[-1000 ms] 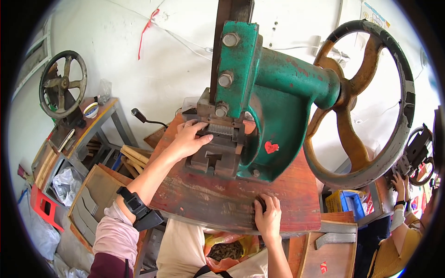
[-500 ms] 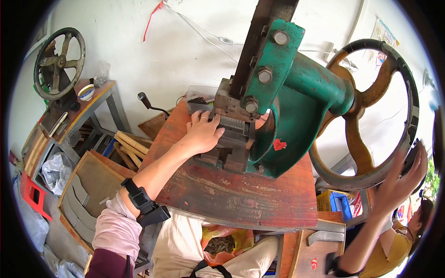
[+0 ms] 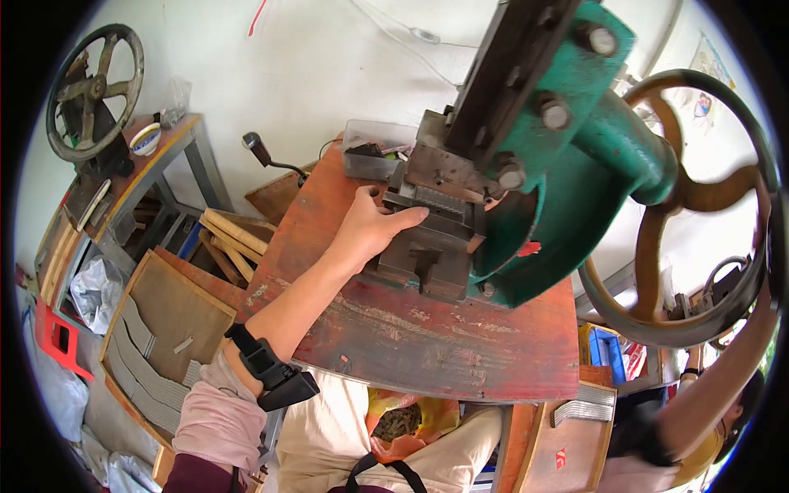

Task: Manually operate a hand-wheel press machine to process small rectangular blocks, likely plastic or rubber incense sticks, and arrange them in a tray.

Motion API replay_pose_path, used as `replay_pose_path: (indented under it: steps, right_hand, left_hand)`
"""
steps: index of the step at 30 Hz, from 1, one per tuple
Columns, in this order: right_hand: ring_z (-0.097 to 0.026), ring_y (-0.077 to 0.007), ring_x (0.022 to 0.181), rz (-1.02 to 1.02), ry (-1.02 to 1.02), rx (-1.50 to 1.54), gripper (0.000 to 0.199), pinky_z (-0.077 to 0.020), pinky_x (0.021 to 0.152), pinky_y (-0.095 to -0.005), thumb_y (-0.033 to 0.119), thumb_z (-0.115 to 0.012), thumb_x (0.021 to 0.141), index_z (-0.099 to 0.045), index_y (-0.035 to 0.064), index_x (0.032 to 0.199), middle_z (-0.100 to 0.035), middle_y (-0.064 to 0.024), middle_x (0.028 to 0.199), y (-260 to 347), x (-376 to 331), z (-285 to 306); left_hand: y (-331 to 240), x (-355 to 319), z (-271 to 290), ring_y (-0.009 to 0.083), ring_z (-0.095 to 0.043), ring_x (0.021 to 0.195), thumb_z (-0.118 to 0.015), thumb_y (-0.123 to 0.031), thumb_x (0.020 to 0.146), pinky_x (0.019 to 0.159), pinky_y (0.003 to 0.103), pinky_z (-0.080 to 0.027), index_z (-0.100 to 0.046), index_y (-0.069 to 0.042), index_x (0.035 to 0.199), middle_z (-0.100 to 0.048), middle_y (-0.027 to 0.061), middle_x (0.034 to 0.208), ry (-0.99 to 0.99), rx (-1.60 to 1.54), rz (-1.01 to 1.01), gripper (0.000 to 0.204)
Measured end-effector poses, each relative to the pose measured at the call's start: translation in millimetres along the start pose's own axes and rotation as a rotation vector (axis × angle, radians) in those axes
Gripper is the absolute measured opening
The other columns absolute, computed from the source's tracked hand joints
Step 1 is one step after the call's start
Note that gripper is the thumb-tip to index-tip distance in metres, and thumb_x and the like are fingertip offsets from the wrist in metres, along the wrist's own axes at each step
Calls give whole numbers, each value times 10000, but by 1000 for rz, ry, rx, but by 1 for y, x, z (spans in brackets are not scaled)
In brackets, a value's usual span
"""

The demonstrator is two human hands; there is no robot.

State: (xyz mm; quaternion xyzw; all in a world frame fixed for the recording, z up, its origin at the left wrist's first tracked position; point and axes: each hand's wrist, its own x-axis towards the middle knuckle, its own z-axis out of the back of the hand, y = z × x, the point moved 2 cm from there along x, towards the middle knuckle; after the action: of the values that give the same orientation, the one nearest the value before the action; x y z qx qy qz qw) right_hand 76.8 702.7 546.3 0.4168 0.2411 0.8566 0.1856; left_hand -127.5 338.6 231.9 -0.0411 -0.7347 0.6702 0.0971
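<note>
A green hand press (image 3: pixel 608 185) stands on the wooden table, its dark ram above a steel die block (image 3: pixel 431 234). A ridged grey metal piece (image 3: pixel 444 204) lies in the die, under the ram. At the die's left end is my left hand (image 3: pixel 370 230), thumb laid along its front edge and fingers curled in behind. Whatever those fingers pinch is hidden. On the right, my forearm (image 3: pixel 723 382) reaches up to the rim of the press's large handwheel (image 3: pixel 649 263). My right hand (image 3: pixel 771 283) is there at the picture's edge, blurred, fingers not readable.
Behind the die sits a clear plastic box (image 3: pixel 370 168). Wooden trays with ridged grey strips stand low left (image 3: pixel 168 329) and right (image 3: pixel 567 448). An orange-yellow bag (image 3: pixel 444 419) of small pieces rests between my legs. Another handwheel (image 3: pixel 97 86) is far left; a person is at lower right.
My view has shifted, so the press appears larger and further right. My left thumb now lies along the die's front. My right hand has moved up to the wheel's right rim.
</note>
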Motion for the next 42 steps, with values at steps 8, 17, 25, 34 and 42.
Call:
replay_pose_path:
  steps: [8,17,25,34,42]
  right_hand:
    - [-561,-126,717,144,-410,513,270,-480,735,-285,119,-617,882,-489,-9,1082,-570,-63,762,-103,-172,-139]
    - [-386,-33,460,300,-300,-20,374,-285,456,-197,406,-636,857,-512,106,671,-404,28,527,-13,-41,-18]
    - [-492,-97,577,239,-703,590,536,-471,559,-279,126,-614,880,-360,7,1337,-490,-38,636,-99,-171,-158]
    - [-418,-78,408,124,-227,235,253,-352,410,-217,260,-617,860,-504,73,734,-427,4,503,-48,-83,-28]
    - [-588,-266,566,387,-115,-701,439,-488,550,-341,295,-639,819,-534,-106,963,-596,-211,771,60,4,-19]
  left_hand:
    - [9,-3,-1,173,-549,911,-788,-259,719,774,281,-468,-344,120,1183,-550,161,1024,-48,-15,-69,745]
    - [6,-7,-2,185,-587,942,-786,-273,730,815,288,-472,-334,114,1236,-592,179,1023,-109,35,-18,781]
    - [1,-9,-7,179,-591,937,-774,-258,744,802,276,-472,-356,101,1227,-595,168,1027,-84,-25,-30,733]
    - [6,-2,-5,220,-603,931,-765,-292,746,826,327,-463,-438,86,1162,-608,167,1033,-80,104,-116,651]
    - [-33,-28,13,340,-597,867,-692,-302,799,760,405,-474,-573,40,980,-626,193,874,-62,904,-430,405]
